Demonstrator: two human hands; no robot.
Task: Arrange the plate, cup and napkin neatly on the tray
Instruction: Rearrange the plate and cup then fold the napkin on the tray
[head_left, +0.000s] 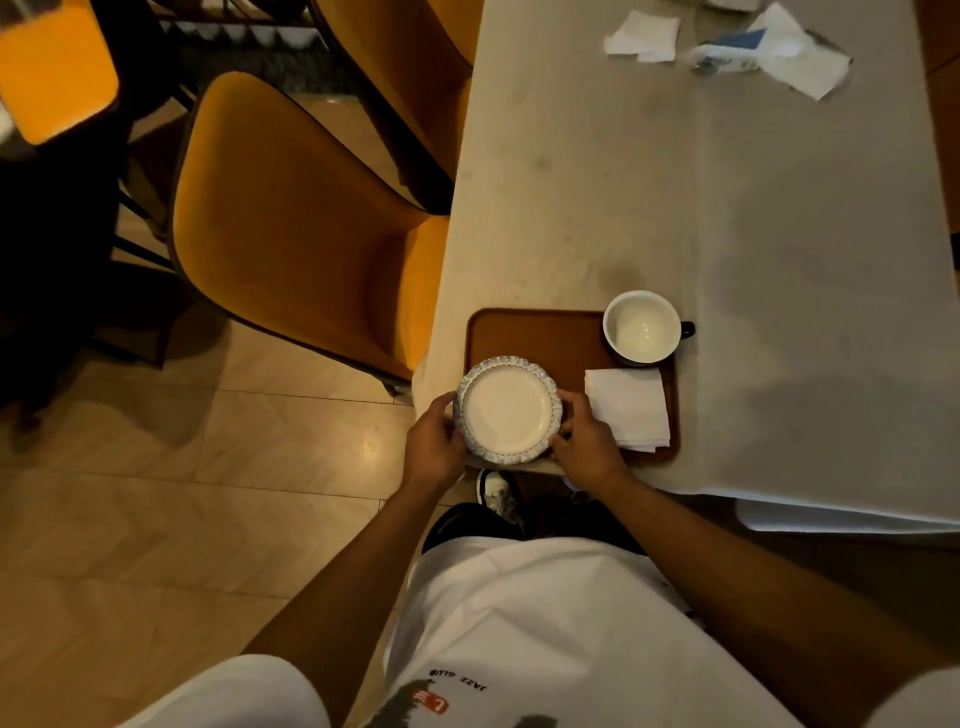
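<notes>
A small white plate with a blue patterned rim is at the near left corner of the brown tray. My left hand grips its left edge and my right hand grips its right edge. An empty white cup with a dark handle stands on the tray's far right corner. A folded white napkin lies on the tray's right side, just in front of the cup and beside my right hand.
The tray sits at the near left corner of a table with a pale cloth. Loose napkins and a tissue packet lie at the far end. Orange chairs stand left of the table.
</notes>
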